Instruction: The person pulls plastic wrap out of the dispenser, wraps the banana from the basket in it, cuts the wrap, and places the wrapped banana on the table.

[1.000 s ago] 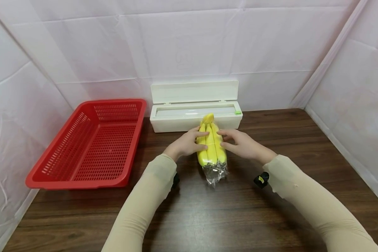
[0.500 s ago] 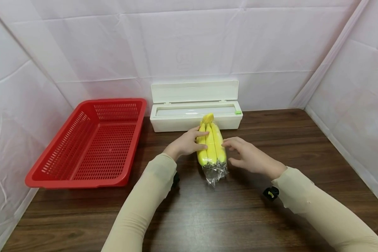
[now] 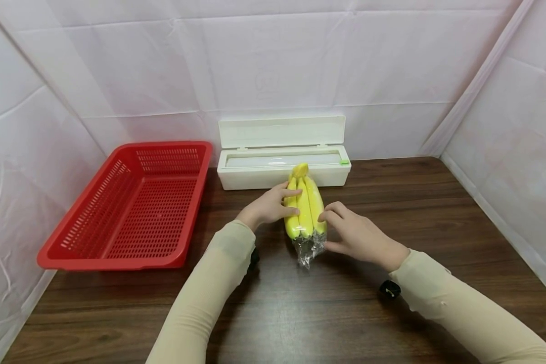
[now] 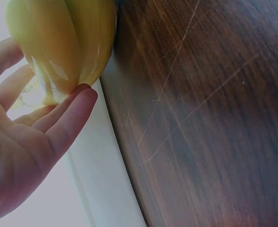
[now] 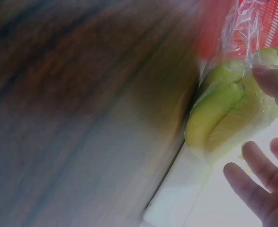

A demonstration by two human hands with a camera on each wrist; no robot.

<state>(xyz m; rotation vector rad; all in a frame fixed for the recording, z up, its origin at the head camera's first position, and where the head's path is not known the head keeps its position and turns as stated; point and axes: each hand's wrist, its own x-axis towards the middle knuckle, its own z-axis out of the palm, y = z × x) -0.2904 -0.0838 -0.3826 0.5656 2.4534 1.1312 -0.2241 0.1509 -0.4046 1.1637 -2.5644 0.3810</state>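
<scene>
A bunch of yellow bananas lies on the table, stem end pointing away from me and leaning at the white box. Clear cling film covers it, its loose crumpled end gathered at the near tips. My left hand rests on the bunch's left side; in the left wrist view its extended fingers touch the fruit. On the other side is my right hand, index finger at the right banana and thumb beside the loose film. In the right wrist view that thumb lies against the film, the other fingers spread apart.
Behind the bananas stands a white cling film box with its lid raised and a green slider at its right. To the left is a red perforated basket. White sheeting surrounds the brown table.
My right hand has drawn back from the banana's upper right side and come down toward the loose film end. The left hand and the bananas have stayed nearly in place.
</scene>
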